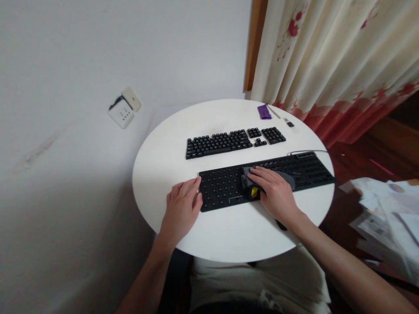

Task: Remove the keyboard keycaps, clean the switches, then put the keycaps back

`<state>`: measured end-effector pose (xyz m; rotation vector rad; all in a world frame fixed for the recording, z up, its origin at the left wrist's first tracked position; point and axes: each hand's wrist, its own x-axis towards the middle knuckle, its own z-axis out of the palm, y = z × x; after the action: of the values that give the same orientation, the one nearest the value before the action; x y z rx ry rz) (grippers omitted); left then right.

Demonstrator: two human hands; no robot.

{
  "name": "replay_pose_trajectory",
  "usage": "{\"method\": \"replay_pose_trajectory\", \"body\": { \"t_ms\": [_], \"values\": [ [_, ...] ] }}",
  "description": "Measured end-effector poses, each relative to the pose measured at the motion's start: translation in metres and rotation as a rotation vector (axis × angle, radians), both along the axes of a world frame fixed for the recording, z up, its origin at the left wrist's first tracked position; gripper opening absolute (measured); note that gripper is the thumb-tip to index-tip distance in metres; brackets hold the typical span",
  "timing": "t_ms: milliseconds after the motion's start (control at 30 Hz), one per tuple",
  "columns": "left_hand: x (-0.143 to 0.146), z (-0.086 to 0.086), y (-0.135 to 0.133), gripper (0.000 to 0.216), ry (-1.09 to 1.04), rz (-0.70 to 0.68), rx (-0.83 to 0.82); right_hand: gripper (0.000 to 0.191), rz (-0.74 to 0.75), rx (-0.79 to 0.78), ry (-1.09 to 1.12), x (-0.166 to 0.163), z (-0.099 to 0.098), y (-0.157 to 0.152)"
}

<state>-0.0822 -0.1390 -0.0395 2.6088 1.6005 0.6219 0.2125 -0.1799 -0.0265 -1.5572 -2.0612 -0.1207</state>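
A black keyboard base (216, 187) with its keycaps off lies slightly slanted across the white round table. At its left end rests my left hand (182, 205), fingers stretched, with index finger and thumb against the edge. My right hand (276, 192) is closed over a dark grey and black item (246, 178) with a yellow patch (254, 192), on top of the keyboard's middle. Its exact kind is hidden by my fingers; a black end shows below my wrist. Behind the base, the loose black keycaps (219, 143) are laid out in keyboard order.
On the far right of the table (157, 174) are a purple cloth (264, 112), a thin stick-like tool (274, 111) and a small black-and-clear item (289, 123). A cable (307, 151) runs off the right edge. Papers (389, 213) lie to the right; a curtain (327, 65) hangs behind.
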Motion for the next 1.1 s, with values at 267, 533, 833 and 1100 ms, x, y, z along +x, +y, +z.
{"method": "replay_pose_trajectory", "body": {
  "t_ms": [267,533,833,1100],
  "values": [
    [0.0,0.0,0.0,0.046,-0.025,0.001,-0.006,0.059,0.071,0.021,0.012,-0.029,0.013,-0.004],
    [-0.005,-0.007,0.004,0.045,-0.081,-0.011,0.006,0.062,0.243,-0.065,-0.131,-0.034,0.011,-0.014],
    [-0.006,-0.009,0.005,0.046,-0.072,-0.005,-0.007,0.061,-0.157,-0.031,-0.136,0.091,0.004,-0.029],
    [-0.006,-0.006,0.005,0.045,-0.086,-0.004,-0.005,0.059,-0.346,0.072,0.019,0.082,0.018,-0.022]
  ]
}}
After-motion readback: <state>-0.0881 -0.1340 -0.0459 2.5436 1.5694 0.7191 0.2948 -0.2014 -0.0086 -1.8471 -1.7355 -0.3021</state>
